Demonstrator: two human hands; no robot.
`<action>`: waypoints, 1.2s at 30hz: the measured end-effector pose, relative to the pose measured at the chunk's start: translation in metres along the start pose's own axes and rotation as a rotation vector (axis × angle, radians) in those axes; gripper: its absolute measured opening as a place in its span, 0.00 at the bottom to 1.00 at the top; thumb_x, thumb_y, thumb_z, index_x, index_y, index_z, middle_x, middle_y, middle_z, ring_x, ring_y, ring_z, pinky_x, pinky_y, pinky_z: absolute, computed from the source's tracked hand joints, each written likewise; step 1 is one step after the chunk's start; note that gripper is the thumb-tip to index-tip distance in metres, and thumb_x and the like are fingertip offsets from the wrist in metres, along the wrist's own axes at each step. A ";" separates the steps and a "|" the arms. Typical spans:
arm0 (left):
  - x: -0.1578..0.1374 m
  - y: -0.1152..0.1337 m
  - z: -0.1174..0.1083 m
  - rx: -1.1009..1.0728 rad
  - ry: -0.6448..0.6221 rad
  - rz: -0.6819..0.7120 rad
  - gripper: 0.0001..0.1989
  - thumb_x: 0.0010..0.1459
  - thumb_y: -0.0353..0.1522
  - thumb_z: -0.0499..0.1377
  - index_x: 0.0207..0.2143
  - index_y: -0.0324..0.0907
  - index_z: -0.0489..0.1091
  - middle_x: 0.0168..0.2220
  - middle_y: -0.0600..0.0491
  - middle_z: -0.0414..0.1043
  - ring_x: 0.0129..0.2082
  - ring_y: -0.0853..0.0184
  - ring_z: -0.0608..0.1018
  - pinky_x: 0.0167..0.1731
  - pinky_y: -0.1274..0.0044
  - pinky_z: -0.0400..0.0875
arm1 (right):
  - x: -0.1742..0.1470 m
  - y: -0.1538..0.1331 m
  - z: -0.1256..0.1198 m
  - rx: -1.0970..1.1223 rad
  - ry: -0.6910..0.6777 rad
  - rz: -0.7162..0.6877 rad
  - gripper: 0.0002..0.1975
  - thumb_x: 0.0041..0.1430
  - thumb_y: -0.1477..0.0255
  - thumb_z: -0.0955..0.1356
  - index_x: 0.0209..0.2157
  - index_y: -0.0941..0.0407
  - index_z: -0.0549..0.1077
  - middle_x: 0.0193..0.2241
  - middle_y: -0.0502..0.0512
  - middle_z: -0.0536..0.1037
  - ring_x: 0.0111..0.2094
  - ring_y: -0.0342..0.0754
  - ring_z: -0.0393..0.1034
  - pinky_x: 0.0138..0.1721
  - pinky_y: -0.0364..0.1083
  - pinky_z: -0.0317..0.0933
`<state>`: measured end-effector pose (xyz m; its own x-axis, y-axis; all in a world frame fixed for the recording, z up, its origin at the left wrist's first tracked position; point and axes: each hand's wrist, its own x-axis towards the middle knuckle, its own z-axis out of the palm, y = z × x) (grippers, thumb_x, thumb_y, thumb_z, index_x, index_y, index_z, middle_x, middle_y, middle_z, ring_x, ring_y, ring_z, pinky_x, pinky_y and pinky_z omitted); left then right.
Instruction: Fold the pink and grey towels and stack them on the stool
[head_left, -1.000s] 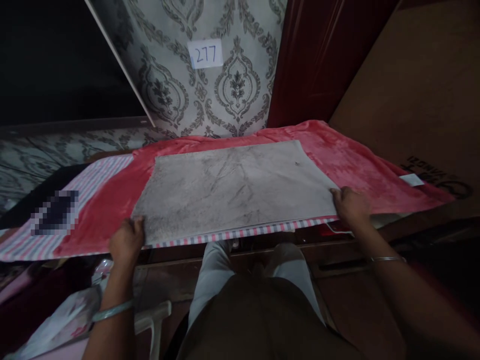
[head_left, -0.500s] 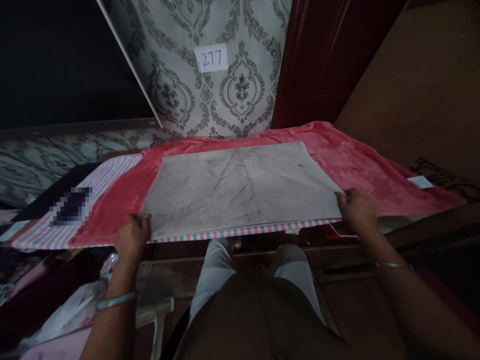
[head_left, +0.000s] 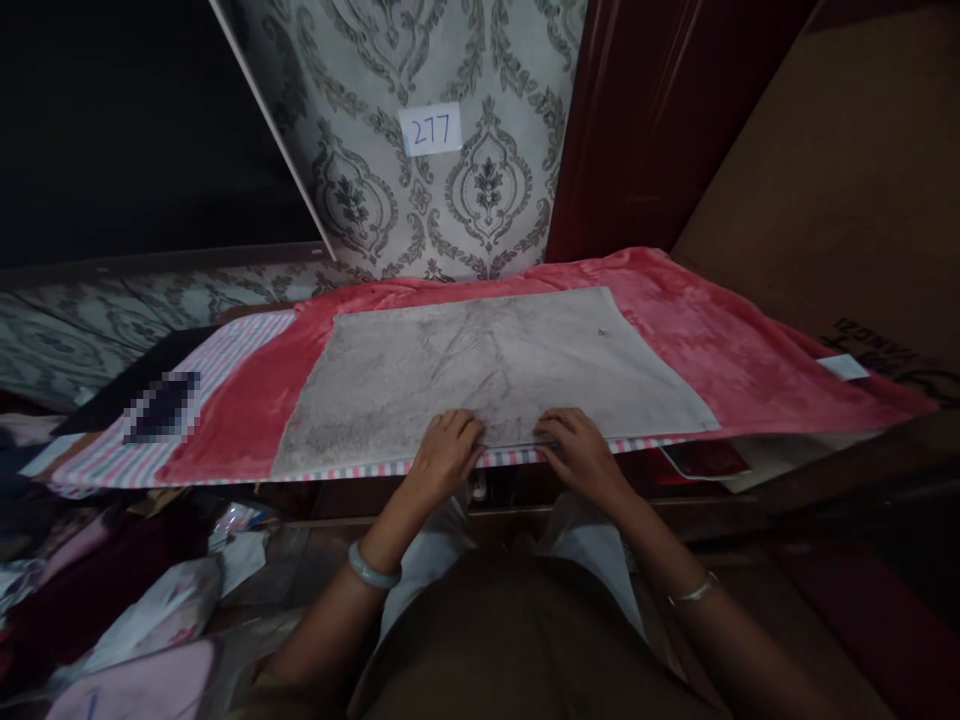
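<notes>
A grey plush cloth (head_left: 480, 365) lies spread flat over a red blanket (head_left: 232, 400), its near edge along the table's front. Close to the middle of that edge, my left hand (head_left: 446, 445) grips the grey cloth with fingers curled over the top. A short way to the right, my right hand (head_left: 581, 445) takes hold of the same edge, its thumb on the near side. Between the two hands a strip of the edge shows. Below it runs a pink, white and grey striped cloth (head_left: 240, 345), which also shows at the left.
On the striped cloth's left part is a dark pixelated object (head_left: 161, 408). A television (head_left: 150, 140) stands at the back left; a cardboard box (head_left: 810, 190) leans at the right. A white paper (head_left: 844, 367) lies on the blanket's right end. Bags and clothes (head_left: 142, 620) crowd the lower left.
Both my hands have left the grey cloth's near corners and moved inward to the middle of its front edge. The cloth still lies spread out in about the same place.
</notes>
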<state>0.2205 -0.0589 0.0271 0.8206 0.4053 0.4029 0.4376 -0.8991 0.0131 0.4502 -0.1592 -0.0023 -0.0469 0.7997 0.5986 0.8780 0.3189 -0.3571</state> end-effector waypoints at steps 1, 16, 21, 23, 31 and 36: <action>0.000 -0.001 0.001 0.008 -0.007 0.009 0.11 0.65 0.31 0.57 0.49 0.39 0.69 0.47 0.43 0.72 0.46 0.56 0.73 0.43 0.65 0.70 | -0.001 0.002 0.001 -0.017 -0.014 0.002 0.07 0.63 0.75 0.67 0.43 0.55 0.74 0.44 0.61 0.75 0.46 0.56 0.68 0.46 0.54 0.65; -0.019 -0.005 0.024 0.092 0.142 0.102 0.08 0.67 0.26 0.53 0.40 0.41 0.72 0.38 0.48 0.73 0.38 0.62 0.71 0.36 0.70 0.65 | -0.011 0.005 0.014 -0.144 0.127 -0.111 0.11 0.67 0.78 0.62 0.36 0.55 0.75 0.36 0.57 0.76 0.39 0.52 0.66 0.41 0.50 0.60; -0.021 -0.002 0.026 0.074 0.223 0.126 0.09 0.67 0.25 0.52 0.39 0.40 0.72 0.37 0.48 0.73 0.37 0.63 0.69 0.36 0.71 0.63 | -0.013 0.007 0.015 -0.149 0.145 -0.133 0.11 0.68 0.78 0.62 0.35 0.55 0.74 0.35 0.57 0.76 0.38 0.51 0.66 0.40 0.49 0.60; -0.021 -0.001 0.028 0.067 0.247 0.128 0.09 0.67 0.26 0.53 0.37 0.40 0.72 0.36 0.48 0.73 0.36 0.62 0.68 0.35 0.71 0.62 | -0.014 0.007 0.014 -0.153 0.149 -0.132 0.11 0.68 0.77 0.62 0.35 0.55 0.74 0.35 0.57 0.76 0.38 0.51 0.66 0.39 0.49 0.60; -0.025 0.000 0.012 -0.038 0.137 0.106 0.11 0.65 0.27 0.52 0.44 0.40 0.73 0.40 0.47 0.75 0.40 0.62 0.72 0.38 0.70 0.67 | 0.000 0.003 0.000 -0.086 0.121 -0.094 0.11 0.69 0.70 0.63 0.39 0.55 0.77 0.37 0.58 0.78 0.41 0.52 0.70 0.43 0.51 0.64; -0.025 -0.025 -0.018 0.097 0.023 -0.242 0.21 0.69 0.34 0.51 0.62 0.41 0.66 0.63 0.41 0.66 0.64 0.52 0.65 0.59 0.58 0.64 | 0.011 0.002 0.014 -0.286 -0.081 -0.105 0.24 0.70 0.65 0.60 0.64 0.54 0.66 0.64 0.62 0.67 0.65 0.61 0.57 0.59 0.61 0.57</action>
<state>0.1830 -0.0497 0.0330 0.6794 0.6022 0.4193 0.6545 -0.7556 0.0247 0.4445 -0.1427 -0.0060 -0.1723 0.8112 0.5588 0.9642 0.2549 -0.0728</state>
